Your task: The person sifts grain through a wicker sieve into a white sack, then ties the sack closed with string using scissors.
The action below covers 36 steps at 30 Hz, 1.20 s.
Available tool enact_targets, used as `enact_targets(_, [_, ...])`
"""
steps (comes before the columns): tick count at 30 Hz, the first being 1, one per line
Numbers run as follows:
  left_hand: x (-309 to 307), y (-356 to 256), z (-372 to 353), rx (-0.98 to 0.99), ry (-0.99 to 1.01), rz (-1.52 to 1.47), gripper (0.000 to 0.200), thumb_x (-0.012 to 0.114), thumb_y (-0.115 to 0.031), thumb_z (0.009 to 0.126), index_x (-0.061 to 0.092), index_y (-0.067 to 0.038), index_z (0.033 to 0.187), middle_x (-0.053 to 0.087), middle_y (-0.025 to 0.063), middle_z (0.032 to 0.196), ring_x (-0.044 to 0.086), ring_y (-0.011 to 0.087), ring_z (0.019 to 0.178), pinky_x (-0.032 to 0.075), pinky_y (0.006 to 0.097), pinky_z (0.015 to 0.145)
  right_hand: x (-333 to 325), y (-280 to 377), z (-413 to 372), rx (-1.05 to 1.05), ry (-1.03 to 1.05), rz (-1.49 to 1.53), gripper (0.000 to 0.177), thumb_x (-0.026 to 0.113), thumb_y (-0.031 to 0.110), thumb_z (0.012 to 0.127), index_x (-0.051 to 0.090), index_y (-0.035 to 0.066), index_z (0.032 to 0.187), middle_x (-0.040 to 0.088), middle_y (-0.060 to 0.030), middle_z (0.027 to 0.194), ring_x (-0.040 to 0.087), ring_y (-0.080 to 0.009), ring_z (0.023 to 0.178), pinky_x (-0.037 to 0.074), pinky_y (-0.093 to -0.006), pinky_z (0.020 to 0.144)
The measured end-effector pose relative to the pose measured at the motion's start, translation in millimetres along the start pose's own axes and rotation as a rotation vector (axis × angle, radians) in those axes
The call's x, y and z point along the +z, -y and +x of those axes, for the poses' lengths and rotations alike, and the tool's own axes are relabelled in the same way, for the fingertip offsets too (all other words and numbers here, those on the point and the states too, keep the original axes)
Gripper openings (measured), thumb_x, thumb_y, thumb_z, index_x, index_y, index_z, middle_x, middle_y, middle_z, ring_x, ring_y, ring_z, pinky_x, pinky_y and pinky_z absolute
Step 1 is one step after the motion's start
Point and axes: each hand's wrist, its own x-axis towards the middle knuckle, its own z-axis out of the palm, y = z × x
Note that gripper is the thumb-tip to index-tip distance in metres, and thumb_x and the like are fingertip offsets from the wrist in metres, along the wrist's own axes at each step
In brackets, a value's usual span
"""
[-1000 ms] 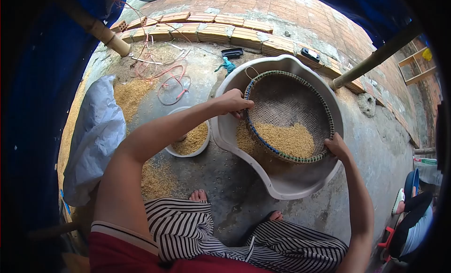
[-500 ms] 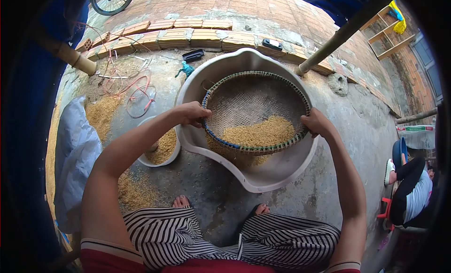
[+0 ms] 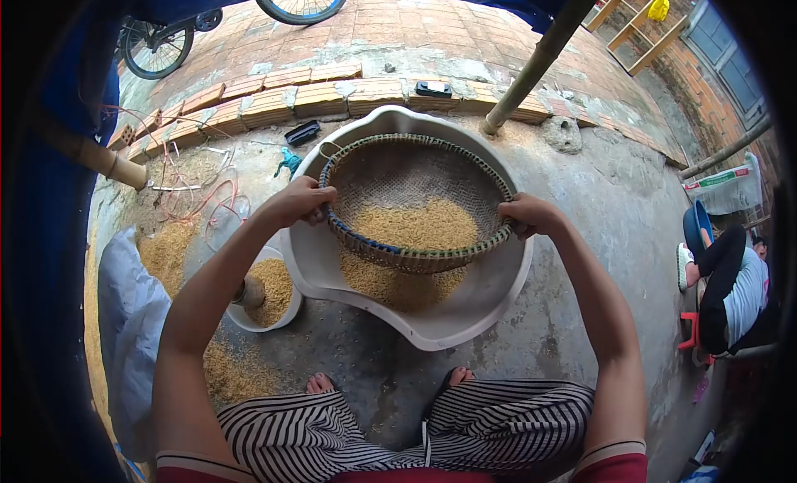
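Observation:
A round woven sieve point(image 3: 415, 171) is held between my hands, over a large pale basin point(image 3: 490, 296) with a wavy rim. My left hand point(image 3: 302, 202) grips the sieve's left edge, and my right hand point(image 3: 530, 215) is closed round its right edge. Yellow grain point(image 3: 419, 224) lies heaped in the near half of the mesh. Beneath it, more grain point(image 3: 390, 285) covers part of the basin floor. The fingers under the rim are partly hidden.
A white bucket point(image 3: 290, 311) of grain with a scoop-like object point(image 3: 251, 292) stands at left, beside a pale sack point(image 3: 137, 317) and spilled grain point(image 3: 237, 371). Bamboo poles point(image 3: 531, 63) and a brick row point(image 3: 315, 101) lie beyond. A seated person point(image 3: 739, 300) is at right.
The grain in the sieve has spread toward the left and middle of the mesh. Both hands still hold the rim. The whole view has shifted, with the surroundings displaced in the picture.

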Motion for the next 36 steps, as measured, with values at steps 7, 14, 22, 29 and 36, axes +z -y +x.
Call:
enact_targets(7, [13, -18, -22, 0.007, 0.022, 0.192, 0.023, 0.054, -0.02, 0.08, 0.053, 0.003, 0.08, 0.057, 0.008, 0.059, 0.058, 0.0145, 0.047, 0.048, 0.025, 0.042, 27, -10, -2, 0.042, 0.006, 0.03, 0.034, 0.054, 0.022, 0.081, 0.054, -0.011, 0.09, 0.058, -0.0152, 0.081, 0.061, -0.0236, 0.063, 0.057, -0.0345, 0.05])
enact_targets(14, [22, 8, -18, 0.021, 0.002, 0.138, 0.022, 0.058, -0.011, 0.073, 0.052, 0.003, 0.089, 0.056, 0.007, 0.065, 0.056, 0.0151, 0.047, 0.048, 0.026, 0.038, 40, -1, -6, -0.026, 0.088, 0.133, 0.032, 0.052, 0.02, 0.081, 0.052, -0.011, 0.088, 0.057, -0.0165, 0.078, 0.06, -0.0244, 0.063, 0.057, -0.0356, 0.051])
enact_targets(22, [7, -15, -46, 0.594, -0.522, 0.24, 0.042, 0.054, -0.009, 0.07, 0.04, 0.003, 0.108, 0.057, 0.0181, 0.083, 0.058, 0.0283, 0.073, 0.046, 0.0375, 0.067, 52, 10, -58, -0.457, -0.462, 0.112, 0.035, 0.046, 0.011, 0.081, 0.032, -0.011, 0.104, 0.058, -0.0262, 0.076, 0.061, -0.0366, 0.063, 0.05, -0.0405, 0.056])
enact_targets(29, [29, 39, 3, 0.41, -0.527, 0.371, 0.037, 0.05, -0.011, 0.072, 0.04, 0.007, 0.103, 0.057, 0.0281, 0.087, 0.056, 0.0418, 0.081, 0.044, 0.0436, 0.074, 85, -26, -30, -0.387, -0.521, 0.196, 0.027, 0.042, 0.012, 0.082, 0.033, -0.009, 0.097, 0.056, -0.0237, 0.075, 0.059, -0.0304, 0.056, 0.05, -0.0372, 0.044])
enact_targets(36, [25, -2, -41, 0.448, -0.479, 0.274, 0.036, 0.049, -0.008, 0.071, 0.04, 0.006, 0.103, 0.057, 0.0244, 0.082, 0.056, 0.039, 0.075, 0.044, 0.0425, 0.07, 82, -18, -53, -0.346, -0.495, 0.237, 0.026, 0.042, 0.012, 0.082, 0.034, -0.009, 0.096, 0.057, -0.0255, 0.073, 0.06, -0.0378, 0.063, 0.049, -0.0426, 0.052])
